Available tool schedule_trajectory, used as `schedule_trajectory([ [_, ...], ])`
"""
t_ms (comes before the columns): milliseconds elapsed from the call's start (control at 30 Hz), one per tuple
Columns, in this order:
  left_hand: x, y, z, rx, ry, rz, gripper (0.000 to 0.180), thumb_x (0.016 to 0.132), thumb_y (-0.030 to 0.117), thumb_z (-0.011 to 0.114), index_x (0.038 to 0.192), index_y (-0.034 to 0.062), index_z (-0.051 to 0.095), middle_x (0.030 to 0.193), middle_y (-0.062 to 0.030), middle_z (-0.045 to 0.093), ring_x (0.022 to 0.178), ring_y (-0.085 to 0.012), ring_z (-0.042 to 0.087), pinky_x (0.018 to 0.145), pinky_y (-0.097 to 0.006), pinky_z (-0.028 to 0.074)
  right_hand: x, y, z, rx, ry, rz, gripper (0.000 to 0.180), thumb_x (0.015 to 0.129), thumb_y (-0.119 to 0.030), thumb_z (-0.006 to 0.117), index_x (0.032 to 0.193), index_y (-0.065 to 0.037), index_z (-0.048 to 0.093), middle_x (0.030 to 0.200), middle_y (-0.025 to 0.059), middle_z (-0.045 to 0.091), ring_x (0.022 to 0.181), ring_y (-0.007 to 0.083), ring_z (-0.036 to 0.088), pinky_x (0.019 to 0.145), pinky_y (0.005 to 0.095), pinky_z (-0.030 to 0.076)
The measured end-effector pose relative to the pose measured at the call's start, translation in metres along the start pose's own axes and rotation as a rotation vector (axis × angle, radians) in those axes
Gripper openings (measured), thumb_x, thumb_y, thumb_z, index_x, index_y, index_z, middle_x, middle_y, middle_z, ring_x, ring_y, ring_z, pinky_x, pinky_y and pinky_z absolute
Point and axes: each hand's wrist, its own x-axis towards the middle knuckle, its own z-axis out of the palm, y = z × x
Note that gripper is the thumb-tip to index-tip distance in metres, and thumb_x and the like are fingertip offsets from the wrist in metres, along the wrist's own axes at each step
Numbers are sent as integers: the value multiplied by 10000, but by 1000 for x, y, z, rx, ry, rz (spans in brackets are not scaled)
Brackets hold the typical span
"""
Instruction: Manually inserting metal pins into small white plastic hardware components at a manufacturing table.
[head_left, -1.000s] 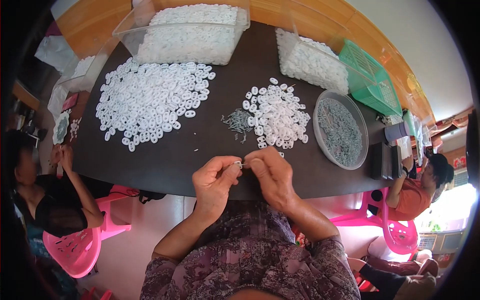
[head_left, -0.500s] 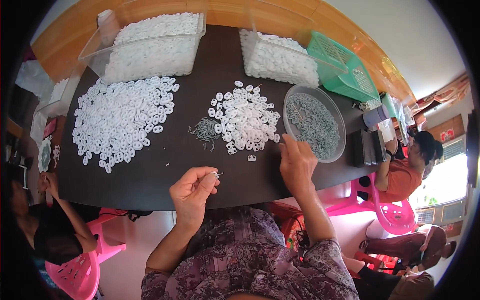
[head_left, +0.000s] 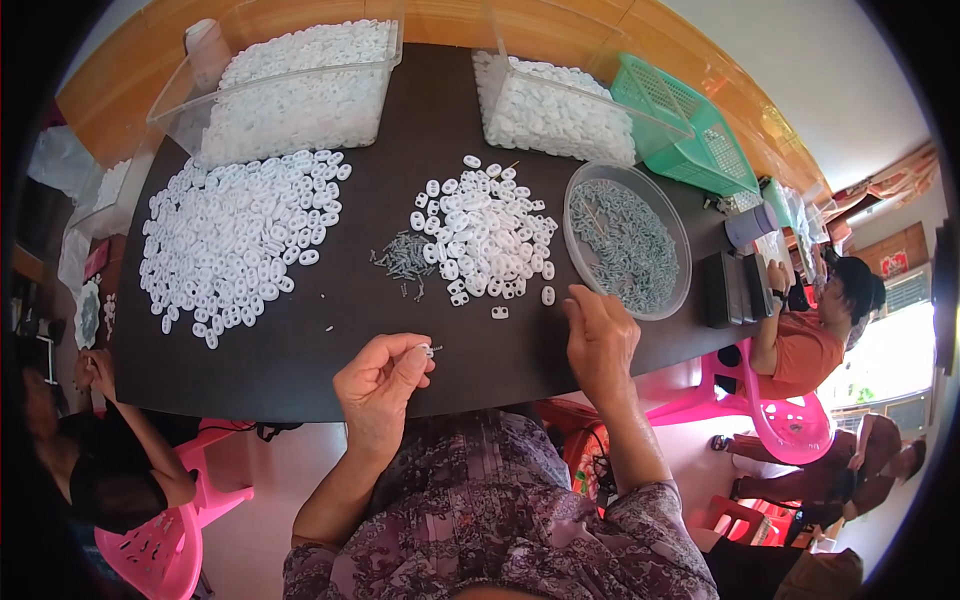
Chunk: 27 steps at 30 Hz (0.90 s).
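Note:
My left hand (head_left: pixel 382 384) pinches a small white plastic ring piece (head_left: pixel 427 349) with a metal pin in it, held just above the near edge of the dark table (head_left: pixel 330 330). My right hand (head_left: pixel 600 340) reaches forward, fingertips at the near rim of a round clear bowl of grey metal pins (head_left: pixel 627 238); whether it holds anything I cannot see. A middle heap of white rings (head_left: pixel 483 233) lies ahead of both hands, with a small cluster of loose pins (head_left: pixel 403 258) to its left.
A large heap of white rings (head_left: pixel 240 235) covers the table's left. Two clear bins of white pieces (head_left: pixel 290 85) (head_left: pixel 556 105) and a green basket (head_left: pixel 690 130) stand at the back. Other people sit at the left (head_left: pixel 110 470) and right (head_left: pixel 810 340) on pink chairs.
My hands were together at the table edge; the right hand has left the piece and reached out to the pin bowl. The left hand stays holding the piece.

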Motion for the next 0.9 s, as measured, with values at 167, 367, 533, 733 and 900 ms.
schedule_trajectory([
  [167,1,0,1,-1,13,7,157,877,90,649,949,-50,651,744,-72,633,619,-91,575,557,-193,462,4,-13,9,-154,-73,26,146,776,-113,696,898,-66,634,739,93,562,717,293,545,594,407,433],
  [367,0,0,1,-3,12,-1,151,876,84,647,946,-49,653,745,-72,636,612,-93,573,554,-192,458,3,-13,16,-103,-73,0,124,758,-97,697,822,-65,596,779,87,531,758,289,515,620,409,419],
  [533,0,1,1,-19,-65,-44,151,892,82,635,979,-41,648,789,-44,632,679,-71,578,609,-194,480,-1,-9,15,2,-27,-45,140,748,-70,695,827,-46,581,778,87,526,762,289,505,638,405,415],
  [733,-2,-1,4,-14,-76,-56,153,891,84,636,979,-41,649,790,-45,635,674,-72,579,608,-194,479,4,-13,10,53,-72,-1,159,744,-69,697,860,-40,592,776,89,523,763,294,503,643,406,413],
  [900,0,2,5,-5,-78,-62,156,892,90,635,978,-39,650,790,-45,635,673,-72,578,610,-196,479,1,-11,14,6,-68,-30,138,757,-62,678,863,-39,593,780,92,526,762,297,503,645,407,412],
])
